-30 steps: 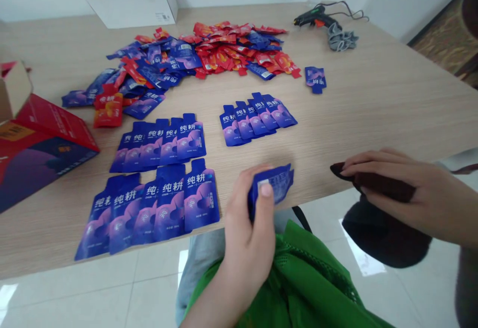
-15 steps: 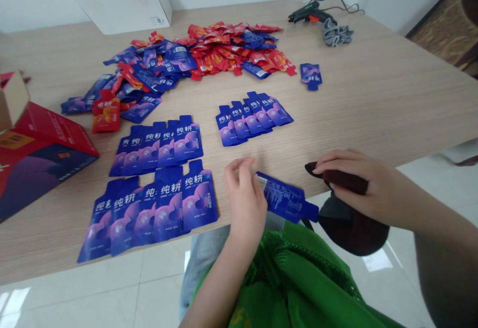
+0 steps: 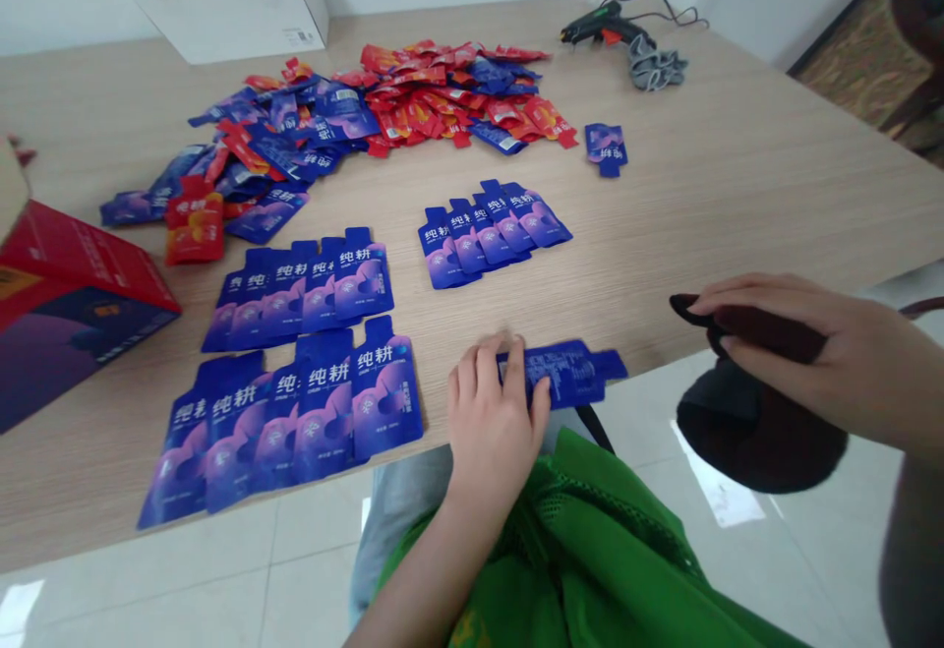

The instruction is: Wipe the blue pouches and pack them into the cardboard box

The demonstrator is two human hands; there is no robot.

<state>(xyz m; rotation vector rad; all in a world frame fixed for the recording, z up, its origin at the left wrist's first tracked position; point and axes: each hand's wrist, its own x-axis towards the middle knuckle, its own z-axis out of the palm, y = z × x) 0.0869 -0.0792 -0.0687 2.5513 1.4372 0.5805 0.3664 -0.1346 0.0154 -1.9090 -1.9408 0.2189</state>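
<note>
My left hand (image 3: 493,412) is at the table's front edge, fingers curled over the bottom end of a blue pouch (image 3: 564,373). This pouch lies back side up, its spout end pointing right past the table edge. Off to the right, my right hand (image 3: 803,353) is closed around a dark maroon and black thing (image 3: 763,432) with a broad rounded lobe; its kind is unclear. Left of my left hand, two overlapping rows of blue pouches, a front row (image 3: 321,412) and one behind it (image 3: 295,294), lie face up. A smaller row of blue pouches (image 3: 491,235) lies beyond.
A heap of red and blue pouches (image 3: 413,102) lies at the back. One blue pouch (image 3: 606,148) lies apart. At the left stands a red and blue box (image 3: 81,304); behind are a white box (image 3: 228,14), a glue gun (image 3: 609,27) and a grey scrunched cloth (image 3: 655,68).
My right hand has moved right, away from the pouch, with the dark thing. My left hand has come over the pouch's end, and the pouch has turned straighter across the edge.
</note>
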